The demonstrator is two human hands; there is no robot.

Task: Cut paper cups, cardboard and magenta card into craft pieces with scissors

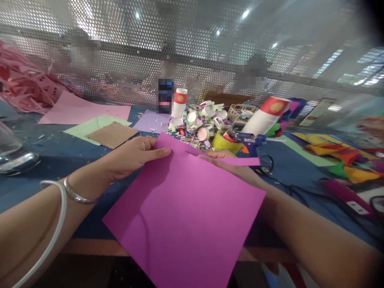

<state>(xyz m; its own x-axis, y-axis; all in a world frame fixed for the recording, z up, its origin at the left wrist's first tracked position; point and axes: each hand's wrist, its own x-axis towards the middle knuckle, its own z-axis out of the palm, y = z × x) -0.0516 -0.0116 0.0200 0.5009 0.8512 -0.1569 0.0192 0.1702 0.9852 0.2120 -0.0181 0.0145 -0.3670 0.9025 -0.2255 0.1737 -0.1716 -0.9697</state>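
Observation:
A large magenta sheet of paper (192,208) is held up in front of me, over the table's front edge. My left hand (141,154) pinches its upper left corner, thumb on top and fingers behind. At the upper right edge, my right hand (220,158) is closed on the paper, its fingers partly hidden behind it. A narrow magenta strip (243,161), partly separated from the sheet, sticks out to the right across my right hand. A short slit shows left of my right thumb. Whether my right hand also holds a tool, I cannot tell.
Behind the sheet lie a heap of small paper pieces (207,118), stacked paper cups (267,116), a yellow container (225,142) and a blue glue gun (253,140). Pink paper (87,108), brown card (112,135) and a glass (13,148) are at left; cables (295,190) run right.

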